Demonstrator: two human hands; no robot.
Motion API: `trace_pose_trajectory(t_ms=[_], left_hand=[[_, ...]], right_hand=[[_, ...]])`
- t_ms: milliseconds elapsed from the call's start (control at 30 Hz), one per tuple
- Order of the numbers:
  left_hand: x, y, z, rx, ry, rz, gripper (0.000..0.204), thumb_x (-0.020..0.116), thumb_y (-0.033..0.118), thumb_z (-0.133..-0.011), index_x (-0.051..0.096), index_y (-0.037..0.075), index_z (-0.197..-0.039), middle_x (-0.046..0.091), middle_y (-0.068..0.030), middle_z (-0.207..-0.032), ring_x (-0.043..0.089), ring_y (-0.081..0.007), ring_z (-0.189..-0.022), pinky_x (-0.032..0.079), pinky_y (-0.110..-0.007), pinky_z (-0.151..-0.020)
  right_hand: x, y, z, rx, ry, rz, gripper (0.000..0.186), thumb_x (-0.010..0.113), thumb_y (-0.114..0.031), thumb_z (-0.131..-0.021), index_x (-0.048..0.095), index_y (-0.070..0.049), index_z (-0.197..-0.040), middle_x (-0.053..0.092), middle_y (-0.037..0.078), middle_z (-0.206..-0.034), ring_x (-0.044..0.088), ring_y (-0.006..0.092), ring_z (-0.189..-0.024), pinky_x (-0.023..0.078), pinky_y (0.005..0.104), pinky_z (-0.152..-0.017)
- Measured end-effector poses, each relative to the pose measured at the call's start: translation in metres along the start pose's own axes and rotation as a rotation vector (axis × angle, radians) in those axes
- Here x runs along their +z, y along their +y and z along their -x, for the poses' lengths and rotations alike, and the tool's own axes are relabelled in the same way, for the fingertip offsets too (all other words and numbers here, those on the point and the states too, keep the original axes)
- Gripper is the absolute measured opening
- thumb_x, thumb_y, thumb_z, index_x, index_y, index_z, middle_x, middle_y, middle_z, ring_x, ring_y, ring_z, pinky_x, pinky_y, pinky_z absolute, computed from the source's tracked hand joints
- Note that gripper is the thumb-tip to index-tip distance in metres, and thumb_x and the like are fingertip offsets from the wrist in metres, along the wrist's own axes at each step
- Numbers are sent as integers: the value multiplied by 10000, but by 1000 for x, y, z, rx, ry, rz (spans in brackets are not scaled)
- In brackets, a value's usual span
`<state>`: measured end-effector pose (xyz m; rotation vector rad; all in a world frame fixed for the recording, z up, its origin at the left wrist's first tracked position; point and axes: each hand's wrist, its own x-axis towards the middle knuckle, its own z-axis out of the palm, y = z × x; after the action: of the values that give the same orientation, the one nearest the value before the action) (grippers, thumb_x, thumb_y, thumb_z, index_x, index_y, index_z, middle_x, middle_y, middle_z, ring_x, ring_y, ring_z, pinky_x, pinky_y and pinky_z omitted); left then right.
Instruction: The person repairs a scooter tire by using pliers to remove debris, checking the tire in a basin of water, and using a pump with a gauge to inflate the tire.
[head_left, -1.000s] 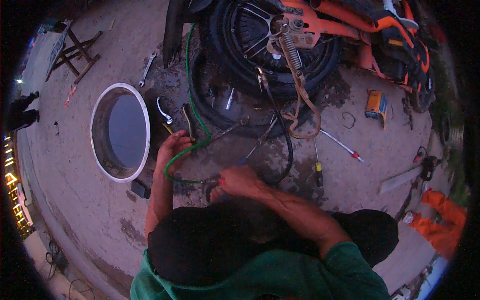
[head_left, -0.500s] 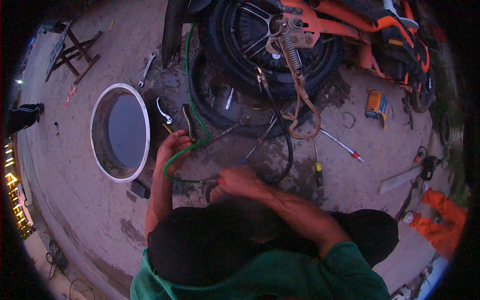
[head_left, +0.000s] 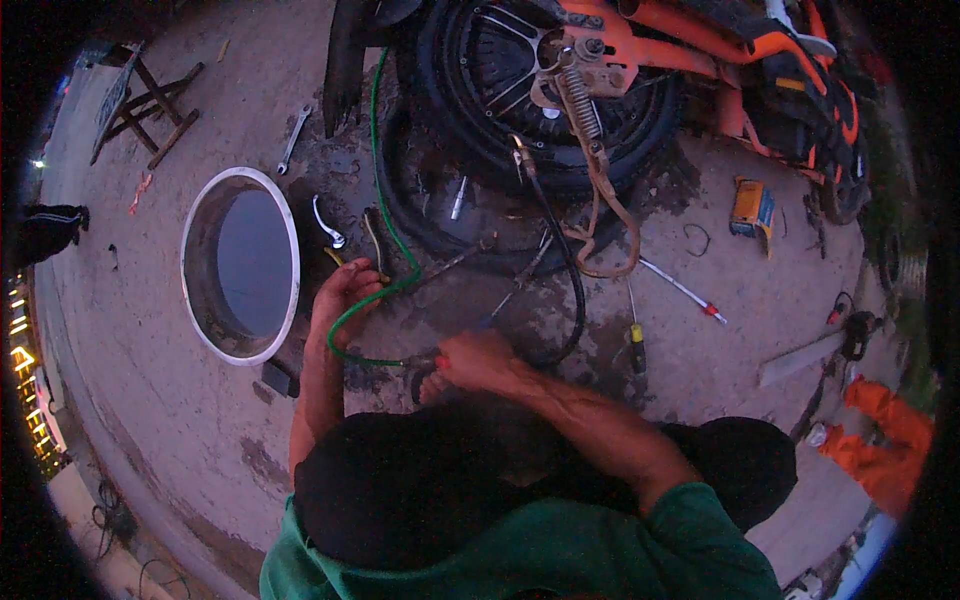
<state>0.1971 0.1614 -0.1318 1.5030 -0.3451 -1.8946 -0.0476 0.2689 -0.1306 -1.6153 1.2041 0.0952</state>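
My left hand (head_left: 348, 292) is low over the ground, its fingers curled at the joint end of pliers (head_left: 374, 243) with yellow-edged handles spread apart. A green hose (head_left: 407, 254) runs past these fingers and loops back, its end lying short of my right hand (head_left: 478, 362). That hand makes a fist in front of my knees; a bit of red shows at its thumb side, but the rest of what it grips is hidden. A silver lever (head_left: 327, 222) lies just beyond my left hand. Farther off, a black hose (head_left: 560, 250) rises toward the motorbike wheel (head_left: 510, 90).
Left stands a round basin (head_left: 190, 270) of dark water, with a wrench (head_left: 295, 140) behind it. An orange motorbike (head_left: 690, 50) lies across the far side. Right are a screwdriver (head_left: 638, 348), a small yellow-blue box (head_left: 752, 208), a saw (head_left: 805, 358) and orange cloth (head_left: 885, 450).
Both my hands keep nearly the same places. At the far left edge, another person's dark-clad foot has shifted slightly to the right.
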Motion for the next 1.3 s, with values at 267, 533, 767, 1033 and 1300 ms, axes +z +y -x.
trace_pose_trajectory(t_ms=[267, 533, 767, 1033, 1300], left_hand=[[26, 49, -31, 129, 3, -68, 354, 560, 309, -967, 600, 26, -1176, 678, -101, -933, 662, -219, -802, 551, -342, -728], [171, 88, -104, 132, -301, -12, 551, 388, 494, -1006, 482, 76, -1352, 568, -123, -1272, 571, -311, -1112, 477, -447, -920], [226, 73, -107, 279, -538, 348, 602, 331, 494, -1003, 396, 127, -1475, 439, -78, -1490, 439, -342, -1320, 345, -510, -1113], [239, 74, -105, 221, -629, 509, 583, 313, 503, -1002, 472, 133, -1424, 525, -64, -1421, 477, -302, -1298, 355, -439, -1114], [244, 76, -92, 391, -610, 563, 633, 294, 545, -996, 453, 117, -1435, 499, -89, -1441, 463, -325, -1305, 345, -458, -1119]], right_hand=[[-6, -9, -2, -11, -88, -6, 364, 561, -336, -839, 715, -39, -982, 699, 218, -976, 681, 407, -887, 535, 498, -764], [12, 2, -7, -90, 48, 32, 346, 611, -376, -859, 695, -54, -952, 693, 184, -909, 669, 399, -848, 538, 510, -730], [8, 5, 2, -69, 104, 75, 367, 600, -403, -869, 676, -53, -954, 696, 185, -902, 670, 399, -843, 535, 515, -738], [13, 9, -1, -1, 53, 14, 393, 609, -443, -848, 684, -71, -952, 710, 172, -905, 691, 359, -851, 541, 491, -754], [9, -2, 0, 49, -10, 34, 379, 599, -412, -850, 681, -75, -1002, 710, 174, -961, 688, 378, -884, 541, 495, -767]])
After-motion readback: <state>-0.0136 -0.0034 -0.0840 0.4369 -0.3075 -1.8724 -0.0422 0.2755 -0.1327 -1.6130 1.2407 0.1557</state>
